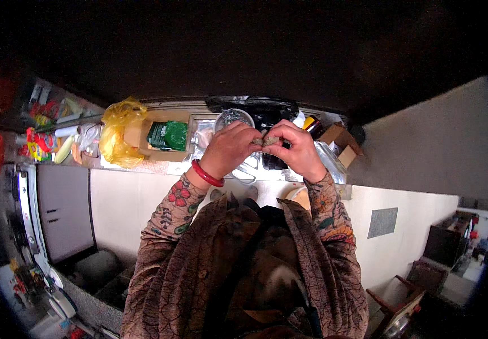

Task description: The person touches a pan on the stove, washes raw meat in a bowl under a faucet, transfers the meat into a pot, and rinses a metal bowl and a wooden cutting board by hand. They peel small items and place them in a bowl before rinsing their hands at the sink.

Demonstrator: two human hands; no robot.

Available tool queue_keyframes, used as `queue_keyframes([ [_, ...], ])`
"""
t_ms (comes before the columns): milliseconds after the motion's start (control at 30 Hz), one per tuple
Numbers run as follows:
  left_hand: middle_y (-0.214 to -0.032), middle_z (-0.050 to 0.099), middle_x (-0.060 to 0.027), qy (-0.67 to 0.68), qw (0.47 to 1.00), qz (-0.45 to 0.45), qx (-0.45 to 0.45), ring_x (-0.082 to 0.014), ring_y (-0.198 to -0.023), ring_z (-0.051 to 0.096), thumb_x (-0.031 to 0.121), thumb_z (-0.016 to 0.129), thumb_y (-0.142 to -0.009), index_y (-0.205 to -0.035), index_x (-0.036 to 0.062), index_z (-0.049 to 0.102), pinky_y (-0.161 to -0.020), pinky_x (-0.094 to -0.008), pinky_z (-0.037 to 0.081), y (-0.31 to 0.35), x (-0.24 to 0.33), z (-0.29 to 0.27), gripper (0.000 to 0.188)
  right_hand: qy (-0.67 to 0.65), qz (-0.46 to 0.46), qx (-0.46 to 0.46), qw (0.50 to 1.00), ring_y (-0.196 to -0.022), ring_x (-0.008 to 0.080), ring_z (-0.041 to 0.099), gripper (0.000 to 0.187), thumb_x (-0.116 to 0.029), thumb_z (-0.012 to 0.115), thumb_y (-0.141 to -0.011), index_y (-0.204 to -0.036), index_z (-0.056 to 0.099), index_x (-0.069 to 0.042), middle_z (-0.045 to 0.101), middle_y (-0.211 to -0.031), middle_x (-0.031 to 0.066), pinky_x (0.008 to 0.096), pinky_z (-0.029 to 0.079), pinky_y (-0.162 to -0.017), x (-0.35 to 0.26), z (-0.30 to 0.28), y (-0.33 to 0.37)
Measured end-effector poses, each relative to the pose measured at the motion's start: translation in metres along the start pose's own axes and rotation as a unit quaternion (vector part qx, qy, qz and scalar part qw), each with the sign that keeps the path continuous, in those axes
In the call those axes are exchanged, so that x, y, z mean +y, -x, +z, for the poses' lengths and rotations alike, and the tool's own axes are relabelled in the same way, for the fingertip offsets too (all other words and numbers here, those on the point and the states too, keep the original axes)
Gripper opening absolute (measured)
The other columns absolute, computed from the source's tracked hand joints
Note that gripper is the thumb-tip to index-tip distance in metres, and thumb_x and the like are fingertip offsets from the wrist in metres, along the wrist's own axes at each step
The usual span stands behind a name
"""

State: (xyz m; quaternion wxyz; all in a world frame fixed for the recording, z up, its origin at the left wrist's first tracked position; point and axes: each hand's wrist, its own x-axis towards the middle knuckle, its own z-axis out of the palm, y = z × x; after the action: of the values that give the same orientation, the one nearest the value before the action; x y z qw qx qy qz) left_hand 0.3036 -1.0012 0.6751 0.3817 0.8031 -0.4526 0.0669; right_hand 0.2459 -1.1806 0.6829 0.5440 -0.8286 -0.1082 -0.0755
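Over the counter, my left hand [230, 148] and my right hand [297, 148] meet at their fingertips. Both pinch a small, grey-brown, rough-looking piece [265, 142], too small to name. A red bangle [206, 174] circles my left wrist. Just beyond my left hand stands a round grey bowl [234, 116] with something pale and speckled in it. Behind and below the fingertips, black plastic [266, 116] lies on the counter.
Left along the counter are a green packet [167, 135] in a cardboard box, a yellow plastic bag [122, 135] and a corn cob [63, 150]. An open cardboard box [334, 135] stands at the right. A wooden chair [396, 308] is at the lower right.
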Motion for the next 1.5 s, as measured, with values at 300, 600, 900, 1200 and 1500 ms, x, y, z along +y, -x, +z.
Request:
queue_keyframes([
  [300, -0.081, 0.058, -0.0068, 0.073, 0.984, 0.133, 0.095, -0.0216, -0.075, 0.058, 0.004, 0.066, -0.068, -0.086, 0.0035, 0.056, -0.063, -0.0296, 0.048, 0.005, 0.020, 0.023, 0.020, 0.231, -0.231, 0.262, 0.908, -0.066, 0.0249, 0.055, 0.019, 0.002, 0.067, -0.061, -0.078, 0.060, -0.001, 0.055, -0.078, 0.0108, 0.0315, 0.045, -0.054, -0.011, 0.023, 0.053],
  [600, -0.086, 0.055, -0.0119, 0.185, 0.958, 0.217, 0.033, -0.0262, -0.076, 0.056, -0.003, 0.064, -0.066, -0.086, -0.0001, 0.054, -0.062, -0.0306, 0.049, 0.027, 0.019, 0.012, 0.022, -0.129, 0.032, 0.438, 0.889, -0.089, 0.0153, 0.053, 0.031, 0.004, 0.067, -0.068, -0.096, 0.053, 0.000, 0.051, -0.097, 0.0086, 0.0250, 0.046, -0.076, -0.051, 0.096, 0.092],
  [900, -0.080, 0.056, -0.0034, 0.488, 0.839, -0.105, -0.215, -0.0090, -0.070, 0.054, 0.004, 0.064, -0.076, -0.089, 0.0002, 0.056, -0.057, -0.0208, 0.044, 0.061, 0.059, 0.037, 0.016, 0.042, 0.187, 0.549, 0.813, -0.081, 0.0118, 0.056, 0.027, 0.000, 0.061, -0.075, -0.101, 0.052, 0.002, 0.055, -0.091, 0.0058, 0.0233, 0.048, -0.070, -0.069, 0.128, 0.136],
  [1200, -0.063, 0.052, -0.0008, 0.523, 0.776, -0.134, -0.326, -0.0036, -0.047, 0.040, 0.019, 0.052, -0.087, -0.081, -0.0015, 0.055, -0.041, -0.0177, 0.031, 0.098, 0.082, 0.102, 0.022, -0.104, 0.271, 0.575, 0.765, -0.072, 0.0111, 0.058, 0.020, 0.000, 0.061, -0.078, -0.097, 0.056, 0.003, 0.062, -0.082, 0.0072, 0.0229, 0.049, -0.063, -0.067, 0.137, 0.213],
  [1500, -0.066, 0.050, -0.0038, 0.551, 0.724, -0.011, -0.415, -0.0038, -0.044, 0.034, 0.024, 0.046, -0.091, -0.086, 0.0013, 0.051, -0.037, -0.0164, 0.026, 0.115, 0.136, 0.113, 0.024, -0.262, 0.152, 0.618, 0.725, -0.070, 0.0145, 0.058, 0.020, -0.001, 0.062, -0.077, -0.095, 0.056, 0.004, 0.061, -0.081, 0.0106, 0.0258, 0.049, -0.063, -0.074, 0.139, 0.286],
])
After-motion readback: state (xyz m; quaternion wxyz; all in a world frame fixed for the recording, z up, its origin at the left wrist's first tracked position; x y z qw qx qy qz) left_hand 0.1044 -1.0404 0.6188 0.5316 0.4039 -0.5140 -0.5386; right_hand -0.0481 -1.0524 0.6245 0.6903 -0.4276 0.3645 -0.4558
